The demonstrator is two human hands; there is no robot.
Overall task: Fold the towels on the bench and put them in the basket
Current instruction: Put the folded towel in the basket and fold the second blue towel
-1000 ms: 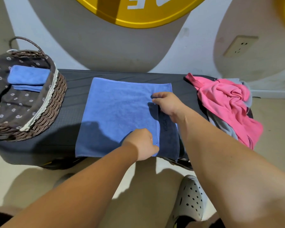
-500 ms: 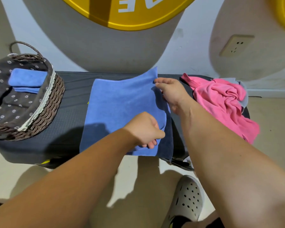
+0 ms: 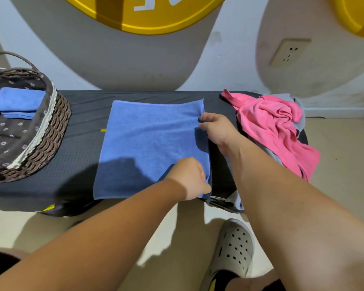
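Note:
A blue towel (image 3: 147, 143) lies flat on the dark bench (image 3: 80, 148), folded over with its doubled edge on the right. My left hand (image 3: 190, 178) pinches the towel's near right corner. My right hand (image 3: 215, 128) pinches the right edge near the far corner. A woven basket (image 3: 48, 141) with a dark flowered lining stands at the bench's left end. A folded blue towel (image 3: 19, 101) lies inside it. A crumpled pink towel (image 3: 275, 127) sits on a grey towel (image 3: 298, 120) at the bench's right end.
A wall with a yellow sign (image 3: 147, 15) and a socket (image 3: 288, 52) rises just behind the bench. My foot in a grey perforated clog (image 3: 232, 246) stands on the beige floor in front of the bench.
The towel's right part was lifted and carried leftward half a second ago; now it lies flat again as a narrower folded shape. Both hands still hold its right edge.

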